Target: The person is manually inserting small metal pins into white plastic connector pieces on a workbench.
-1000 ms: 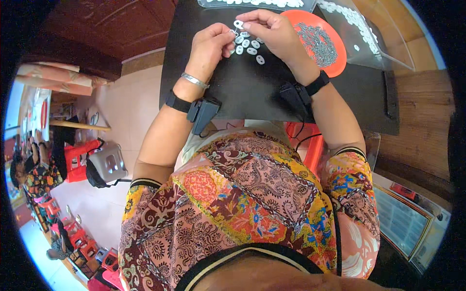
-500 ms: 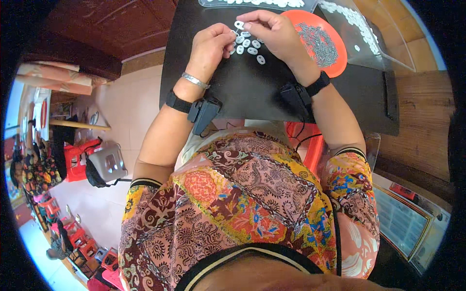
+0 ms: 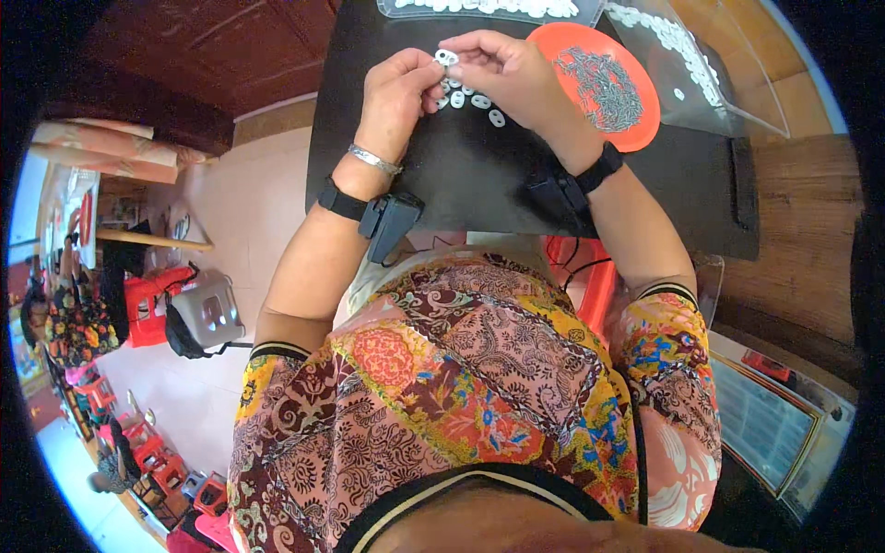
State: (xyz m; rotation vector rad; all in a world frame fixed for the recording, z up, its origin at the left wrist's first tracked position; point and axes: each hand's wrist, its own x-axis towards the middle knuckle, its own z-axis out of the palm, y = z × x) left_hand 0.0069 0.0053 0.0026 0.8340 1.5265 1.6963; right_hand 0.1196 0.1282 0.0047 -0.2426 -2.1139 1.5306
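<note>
In front of me, near the far side of the black table (image 3: pixel 479 184), my two hands meet at a small white oval piece (image 3: pixel 446 57) with two holes. My right hand (image 3: pixel 516 78) pinches it between thumb and index finger. The closed fingertips of my left hand (image 3: pixel 396 97) press together right under the piece; what they grip is mostly hidden. Several matching loose white pieces (image 3: pixel 497 118) lie on the table beneath and between the hands. Right of my right hand is an orange-red plate (image 3: pixel 651 106) holding a pile of thin grey screws or pins (image 3: pixel 604 92).
A clear tray (image 3: pixel 406 12) with many white pieces stands at the far edge. Another clear container (image 3: pixel 756 92) with white pieces is at the far right. A wooden panel (image 3: pixel 793 221) borders the table on the right. Grey and red stools (image 3: pixel 207 309) stand on the floor to the left.
My right hand has brought the white piece slightly down and left, onto my left fingertips. A thin grey bit seen between the hands earlier is now mostly hidden.
</note>
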